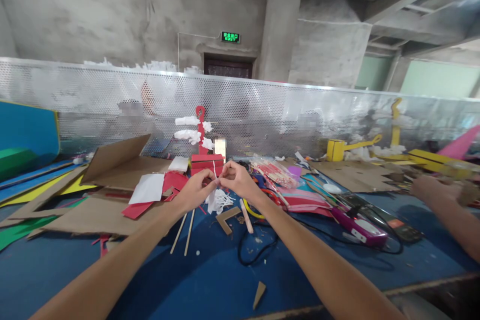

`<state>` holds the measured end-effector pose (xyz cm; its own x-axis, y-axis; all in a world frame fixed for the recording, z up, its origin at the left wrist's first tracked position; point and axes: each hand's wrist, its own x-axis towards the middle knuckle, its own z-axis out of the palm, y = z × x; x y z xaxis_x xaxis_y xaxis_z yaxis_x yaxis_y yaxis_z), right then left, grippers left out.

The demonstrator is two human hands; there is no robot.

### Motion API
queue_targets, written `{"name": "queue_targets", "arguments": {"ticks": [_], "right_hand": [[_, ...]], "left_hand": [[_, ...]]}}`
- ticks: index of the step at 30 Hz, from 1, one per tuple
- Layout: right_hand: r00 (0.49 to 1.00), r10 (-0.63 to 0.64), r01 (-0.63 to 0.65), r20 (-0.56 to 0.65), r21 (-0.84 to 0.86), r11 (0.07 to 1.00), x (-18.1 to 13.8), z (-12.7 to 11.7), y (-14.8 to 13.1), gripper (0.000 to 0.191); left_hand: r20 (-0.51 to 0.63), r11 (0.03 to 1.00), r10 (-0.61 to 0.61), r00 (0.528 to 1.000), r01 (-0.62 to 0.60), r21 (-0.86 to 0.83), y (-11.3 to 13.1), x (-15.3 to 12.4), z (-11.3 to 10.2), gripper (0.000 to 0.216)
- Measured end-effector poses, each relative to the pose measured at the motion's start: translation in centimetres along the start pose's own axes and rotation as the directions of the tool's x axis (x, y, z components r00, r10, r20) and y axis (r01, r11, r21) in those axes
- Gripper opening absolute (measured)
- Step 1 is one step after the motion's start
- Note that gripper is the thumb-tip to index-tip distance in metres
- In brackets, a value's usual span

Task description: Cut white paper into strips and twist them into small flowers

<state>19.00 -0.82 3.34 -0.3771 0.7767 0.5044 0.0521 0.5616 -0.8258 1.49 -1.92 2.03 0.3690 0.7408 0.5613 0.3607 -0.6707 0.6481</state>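
Observation:
My left hand (198,189) and my right hand (240,181) meet in front of me, thumbs and fingertips pinched together. Between them is a thin white strip (214,168), which looks like twisted tissue paper. Below the fingers, white fringed tissue paper (220,202) hangs or lies; whether it joins the strip I cannot tell. Just behind my hands sits a red box (198,161). A red upright (201,132) with a looped top rises behind it, with white tissue rolls (187,135) attached. Two thin wooden sticks (190,232) lie below my left hand.
Cardboard sheets (90,215) cover the left side, near a blue panel (30,130). A purple tool (360,227) and a black cable (258,260) lie right. Another person's hand (437,190) works far right, near yellow pieces (335,150). A perforated metal screen (262,110) stands behind.

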Motion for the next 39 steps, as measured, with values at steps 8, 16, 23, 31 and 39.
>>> {"name": "queue_targets", "arguments": {"ticks": [8, 16, 23, 31, 39], "right_hand": [[0.999, -0.042, 0.042, 0.003, -0.110, 0.993, 0.05, 0.20, 0.66, 0.021], [0.999, -0.052, 0.052, 0.008, -0.116, 0.992, 0.04, 0.24, 0.54, 0.019], [1.000, -0.017, 0.016, 0.022, 0.026, 1.000, 0.09, 0.25, 0.08, 0.019], [1.000, 0.007, -0.009, 0.022, 0.083, 0.997, 0.06, 0.25, -0.17, 0.018], [1.000, -0.009, 0.008, 0.007, 0.090, 0.996, 0.16, 0.24, 0.24, 0.020]], "left_hand": [[-0.008, 0.997, 0.013, 1.000, -0.013, 0.070, -0.38, 0.12, 0.00, 0.013], [-0.020, 0.998, 0.016, 1.000, -0.015, 0.066, -0.44, 0.12, 0.04, 0.011], [0.001, 0.999, 0.033, 0.999, -0.033, -0.030, -0.20, 0.19, -0.12, 0.011], [0.025, 0.993, 0.032, 0.999, -0.029, -0.113, -0.30, 0.18, -0.13, 0.017], [0.005, 0.984, 0.018, 1.000, -0.017, -0.178, -0.66, 0.31, -0.05, 0.016]]}}
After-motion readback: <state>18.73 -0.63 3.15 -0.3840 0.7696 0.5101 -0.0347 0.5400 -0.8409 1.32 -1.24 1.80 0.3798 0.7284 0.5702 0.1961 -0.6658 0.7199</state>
